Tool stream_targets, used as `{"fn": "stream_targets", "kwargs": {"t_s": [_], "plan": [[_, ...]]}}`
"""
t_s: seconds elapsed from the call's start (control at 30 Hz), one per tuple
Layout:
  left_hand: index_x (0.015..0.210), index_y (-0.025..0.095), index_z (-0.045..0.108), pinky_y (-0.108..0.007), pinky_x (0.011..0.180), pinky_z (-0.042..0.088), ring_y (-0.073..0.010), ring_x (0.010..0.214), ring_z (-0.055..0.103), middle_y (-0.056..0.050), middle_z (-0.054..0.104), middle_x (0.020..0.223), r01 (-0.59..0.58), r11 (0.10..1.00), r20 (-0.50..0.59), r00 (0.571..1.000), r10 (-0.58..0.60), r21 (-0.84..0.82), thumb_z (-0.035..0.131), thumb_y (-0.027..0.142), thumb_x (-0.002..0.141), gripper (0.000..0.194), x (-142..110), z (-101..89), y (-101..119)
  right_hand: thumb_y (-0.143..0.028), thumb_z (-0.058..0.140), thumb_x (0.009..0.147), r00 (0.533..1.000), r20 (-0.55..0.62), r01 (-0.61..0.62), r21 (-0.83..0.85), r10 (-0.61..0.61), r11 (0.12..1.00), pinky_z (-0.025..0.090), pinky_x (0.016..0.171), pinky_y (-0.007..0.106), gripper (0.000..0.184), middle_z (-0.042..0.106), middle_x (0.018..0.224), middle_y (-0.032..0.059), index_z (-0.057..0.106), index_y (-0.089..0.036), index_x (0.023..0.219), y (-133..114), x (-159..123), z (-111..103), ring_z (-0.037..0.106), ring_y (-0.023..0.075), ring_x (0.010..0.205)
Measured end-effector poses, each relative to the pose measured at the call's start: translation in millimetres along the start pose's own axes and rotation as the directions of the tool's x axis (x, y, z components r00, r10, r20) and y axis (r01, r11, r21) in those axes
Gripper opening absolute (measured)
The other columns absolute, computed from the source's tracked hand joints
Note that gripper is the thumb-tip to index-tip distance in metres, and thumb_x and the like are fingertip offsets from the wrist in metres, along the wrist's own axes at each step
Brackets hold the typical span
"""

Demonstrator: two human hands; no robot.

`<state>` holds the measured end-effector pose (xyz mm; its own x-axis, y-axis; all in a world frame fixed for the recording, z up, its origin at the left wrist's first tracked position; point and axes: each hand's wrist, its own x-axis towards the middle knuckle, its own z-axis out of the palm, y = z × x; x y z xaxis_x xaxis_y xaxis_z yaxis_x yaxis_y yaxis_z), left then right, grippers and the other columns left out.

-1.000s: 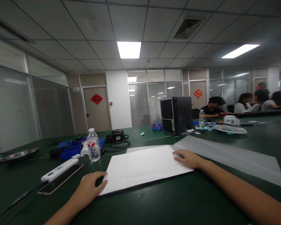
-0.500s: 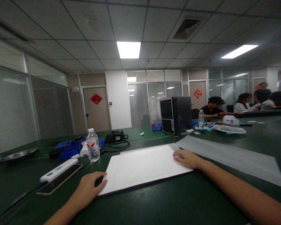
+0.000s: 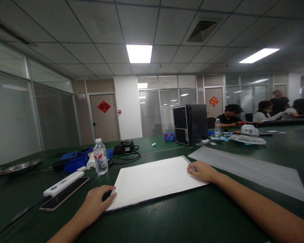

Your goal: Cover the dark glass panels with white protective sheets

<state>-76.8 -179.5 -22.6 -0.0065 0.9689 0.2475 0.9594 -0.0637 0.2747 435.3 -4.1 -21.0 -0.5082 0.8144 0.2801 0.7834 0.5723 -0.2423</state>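
I see white sheet near centre; left hand loosely open at left edge, right hand likewise at right; greyish underlayer now showing only at far-right corner, suggesting closer alignment

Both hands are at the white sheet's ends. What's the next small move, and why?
Probably a slight nudge of the white sheet with the right hand toward its own side, the left hand steadying the other end: a narrow grey strip shows past the far right corner, so the layers look slightly out of line there.
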Motion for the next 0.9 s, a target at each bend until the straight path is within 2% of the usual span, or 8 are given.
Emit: {"fn": "stream_targets", "kwargs": {"t_s": [0.23, 0.43, 0.53, 0.6, 0.67, 0.73, 0.83, 0.9], "plan": [[0.13, 0.026, 0.069, -0.053, 0.118, 0.036, -0.0305, 0.132, 0.059, -0.008, 0.069, 0.138, 0.014, 1.0, 0.013, 1.0, -0.014, 0.005, 0.041, 0.061, 0.097, 0.056, -1.1, -2.5, 2.4, -0.062, 0.055, 0.092, 0.998, 0.022, 0.059, 0.025, -0.06, 0.998, 0.045, 0.107, 0.042, 0.05, 0.072, 0.133, 0.0077, 0.076, -0.027, 0.122, -9.2, -2.2, -1.2, 0.065, 0.0303, 0.121], [0.132, 0.024, 0.068, -0.053, 0.118, 0.035, -0.0312, 0.134, 0.058, -0.008, 0.067, 0.14, 0.017, 0.999, 0.013, 1.0, -0.018, 0.032, 0.045, 0.059, 0.094, 0.056, -0.2, -2.0, 3.1, -0.061, 0.052, 0.094, 0.996, 0.029, 0.078, 0.033, -0.079, 0.996, 0.044, 0.11, 0.037, 0.054, 0.067, 0.141, 0.0082, 0.073, -0.025, 0.128, -4.4, -0.9, -0.1, 0.062, 0.0278, 0.126], [0.132, 0.023, 0.068, -0.052, 0.118, 0.036, -0.0309, 0.134, 0.058, -0.008, 0.068, 0.14, 0.012, 0.999, 0.011, 1.0, -0.013, 0.041, 0.044, 0.057, 0.094, 0.056, -0.3, -1.3, 3.8, -0.057, 0.049, 0.097, 1.0, 0.0, -0.007, -0.017, 0.007, 1.0, 0.041, 0.114, 0.036, 0.055, 0.063, 0.145, 0.0085, 0.068, -0.023, 0.135, 13.6, 3.3, 0.7, 0.058, 0.0265, 0.132], [0.132, 0.022, 0.068, -0.052, 0.118, 0.036, -0.0309, 0.133, 0.059, -0.009, 0.068, 0.139, 0.01, 0.999, 0.012, 1.0, -0.011, 0.045, 0.044, 0.056, 0.093, 0.056, -1.0, -1.4, 4.1, -0.052, 0.048, 0.097, 0.991, -0.049, -0.131, -0.079, 0.128, 0.988, 0.034, 0.12, 0.04, 0.054, 0.057, 0.151, 0.0101, 0.065, -0.023, 0.138, 32.6, 5.0, -0.9, 0.051, 0.0283, 0.14], [0.131, 0.022, 0.068, -0.052, 0.118, 0.036, -0.0307, 0.132, 0.059, -0.009, 0.068, 0.139, 0.011, 0.999, 0.01, 1.0, -0.011, 0.048, 0.043, 0.055, 0.093, 0.056, -1.9, -1.7, 4.0, -0.047, 0.05, 0.095, 0.953, -0.105, -0.297, -0.139, 0.284, 0.945, 0.027, 0.123, 0.049, 0.058, 0.048, 0.159, 0.0145, 0.058, -0.02, 0.146, 54.7, 3.8, -3.4, 0.041, 0.0332, 0.147], [0.131, 0.023, 0.068, -0.052, 0.118, 0.037, -0.0302, 0.132, 0.06, -0.009, 0.069, 0.138, 0.01, 0.999, 0.008, 1.0, -0.01, 0.048, 0.043, 0.055, 0.093, 0.055, -2.7, -2.1, 3.5, -0.05, 0.051, 0.094, 0.883, -0.14, -0.467, -0.177, 0.448, 0.866, 0.026, 0.119, 0.063, 0.066, 0.04, 0.161, 0.0227, 0.051, -0.015, 0.151, 76.4, -0.1, -5.3, 0.037, 0.0419, 0.148], [0.13, 0.025, 0.069, -0.051, 0.118, 0.037, -0.0293, 0.132, 0.06, -0.007, 0.069, 0.137, 0.009, 0.999, 0.002, 1.0, -0.009, 0.048, 0.044, 0.054, 0.093, 0.053, -3.5, -2.3, 2.5, -0.065, 0.045, 0.094, 0.772, -0.122, -0.635, -0.204, 0.624, 0.745, 0.033, 0.105, 0.077, 0.074, 0.049, 0.151, 0.0306, 0.056, -0.012, 0.146, 101.3, -6.7, -4.7, 0.045, 0.0511, 0.139], [0.13, 0.025, 0.069, -0.05, 0.118, 0.038, -0.0291, 0.131, 0.06, -0.007, 0.07, 0.137, 0.01, 0.999, -0.003, 1.0, -0.009, 0.048, 0.045, 0.053, 0.093, 0.052, -3.7, -2.1, 2.2, -0.07, 0.041, 0.095, 0.744, -0.093, -0.664, -0.221, 0.662, 0.714, 0.039, 0.101, 0.074, 0.073, 0.056, 0.145, 0.0276, 0.061, -0.016, 0.139, 110.3, -8.5, -2.6, 0.052, 0.0485, 0.134]]}}
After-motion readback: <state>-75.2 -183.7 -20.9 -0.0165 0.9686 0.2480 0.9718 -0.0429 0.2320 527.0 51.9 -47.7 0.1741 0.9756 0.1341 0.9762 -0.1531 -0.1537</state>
